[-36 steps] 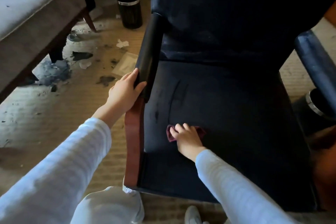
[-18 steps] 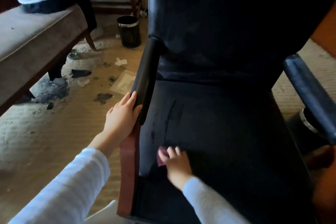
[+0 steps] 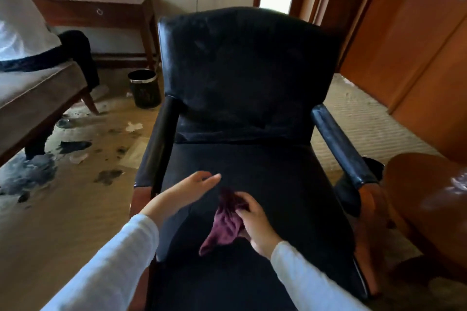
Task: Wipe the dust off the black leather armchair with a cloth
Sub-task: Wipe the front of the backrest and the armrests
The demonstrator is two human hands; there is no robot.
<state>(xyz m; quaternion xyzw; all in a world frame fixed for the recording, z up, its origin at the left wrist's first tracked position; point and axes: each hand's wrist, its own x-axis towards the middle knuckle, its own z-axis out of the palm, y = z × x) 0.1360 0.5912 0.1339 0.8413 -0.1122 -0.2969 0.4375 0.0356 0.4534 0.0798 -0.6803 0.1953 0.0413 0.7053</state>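
The black leather armchair (image 3: 242,76) with wooden arm fronts fills the middle of the view; its backrest looks dusty. A crumpled maroon cloth (image 3: 225,222) hangs just above the seat. My right hand (image 3: 255,222) grips the cloth along its right side, fingers curled round it. My left hand (image 3: 194,188) hovers over the left part of the seat with fingers straight, holding nothing, a little left of and above the cloth.
A grey bench (image 3: 32,98) with a seated person stands at left over dirty, stained carpet (image 3: 75,159). A black waste bin (image 3: 144,88) sits behind the chair's left arm. A brown leather seat (image 3: 429,197) and wooden doors (image 3: 409,45) are at right.
My left hand let go of the left armrest and moved over the seat. My right hand lifted the cloth off the seat and bunched it. The view tilted up to the backrest.
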